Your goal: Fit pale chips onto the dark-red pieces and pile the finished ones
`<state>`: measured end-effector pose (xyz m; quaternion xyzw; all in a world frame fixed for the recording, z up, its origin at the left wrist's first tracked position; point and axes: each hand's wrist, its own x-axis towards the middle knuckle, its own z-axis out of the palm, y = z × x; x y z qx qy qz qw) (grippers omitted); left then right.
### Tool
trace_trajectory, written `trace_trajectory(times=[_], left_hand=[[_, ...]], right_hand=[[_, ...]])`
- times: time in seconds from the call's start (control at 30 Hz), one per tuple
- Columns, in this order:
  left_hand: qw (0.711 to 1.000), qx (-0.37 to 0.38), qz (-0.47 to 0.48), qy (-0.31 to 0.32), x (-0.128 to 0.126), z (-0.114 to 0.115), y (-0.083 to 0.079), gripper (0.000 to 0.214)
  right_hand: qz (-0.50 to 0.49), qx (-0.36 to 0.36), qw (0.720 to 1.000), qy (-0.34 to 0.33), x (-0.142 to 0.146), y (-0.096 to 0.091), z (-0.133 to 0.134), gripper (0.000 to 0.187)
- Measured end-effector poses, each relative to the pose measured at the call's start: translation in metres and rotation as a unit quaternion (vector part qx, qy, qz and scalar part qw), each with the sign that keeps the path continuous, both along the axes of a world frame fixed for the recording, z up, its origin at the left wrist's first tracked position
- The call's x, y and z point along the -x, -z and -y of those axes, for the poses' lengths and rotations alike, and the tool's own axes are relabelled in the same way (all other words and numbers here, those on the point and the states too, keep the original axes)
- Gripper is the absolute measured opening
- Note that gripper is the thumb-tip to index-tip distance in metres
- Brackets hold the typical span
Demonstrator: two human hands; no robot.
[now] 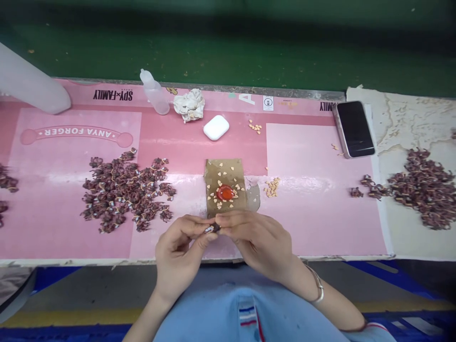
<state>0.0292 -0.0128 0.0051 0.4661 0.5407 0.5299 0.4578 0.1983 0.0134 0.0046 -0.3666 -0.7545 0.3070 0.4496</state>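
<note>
Between my two hands, just above the table's front edge, is a small dark brown figure piece (213,228) with a whitish patch. My left hand (183,251) pinches it between thumb and fingers. The fingers of my right hand (258,242) close on its other side and partly cover it. Just beyond my fingertips lies a brown square sheet (210,171) carrying a blob of orange-red glue-like liquid (225,192). Several tiny cream heart-shaped bits (232,168) are scattered round the blob. A little heap of the same bits (272,187) sits right of the sheet.
Piles of brown pieces lie at left (121,190) and far right (427,190). Toward the back are a translucent squeeze bottle (156,92), crumpled paper (190,105), a white case (216,128) and a phone (354,129). A pale rounded object (32,80) juts in at upper left.
</note>
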Motion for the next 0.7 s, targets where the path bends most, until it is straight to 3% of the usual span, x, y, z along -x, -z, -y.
trace_trajectory(times=[0.2, 0.37, 0.5, 0.53, 0.6, 0.67, 0.7], left_hand=[[0.995, -0.084, -0.043, 0.034, 0.002, 0.000, 0.005, 0.013], [0.973, -0.158, -0.144, 0.092, 0.005, -0.003, 0.008, 0.021], [0.946, -0.173, -0.217, 0.166, 0.008, -0.009, 0.007, 0.011], [0.938, -0.170, -0.251, 0.169, 0.012, -0.011, 0.008, 0.012], [0.918, -0.163, -0.338, 0.131, 0.025, -0.016, 0.013, 0.017], [0.885, -0.153, -0.436, 0.064, 0.042, -0.020, 0.021, 0.019], [0.863, -0.144, -0.482, 0.042, 0.051, -0.022, 0.026, 0.018]], right_hand=[[-0.165, 0.164, 0.972, 0.004, -0.001, 0.010, 0.007, 0.017], [-0.198, 0.309, 0.927, -0.077, -0.003, 0.017, 0.007, 0.022], [-0.205, 0.340, 0.911, -0.115, -0.022, 0.016, 0.002, 0.025], [-0.195, 0.327, 0.919, -0.100, -0.031, 0.017, 0.001, 0.026], [-0.137, 0.266, 0.954, -0.007, -0.056, 0.022, 0.001, 0.024], [-0.019, 0.171, 0.972, 0.158, -0.088, 0.032, 0.003, 0.020], [0.052, 0.122, 0.961, 0.244, -0.106, 0.039, 0.005, 0.020]])
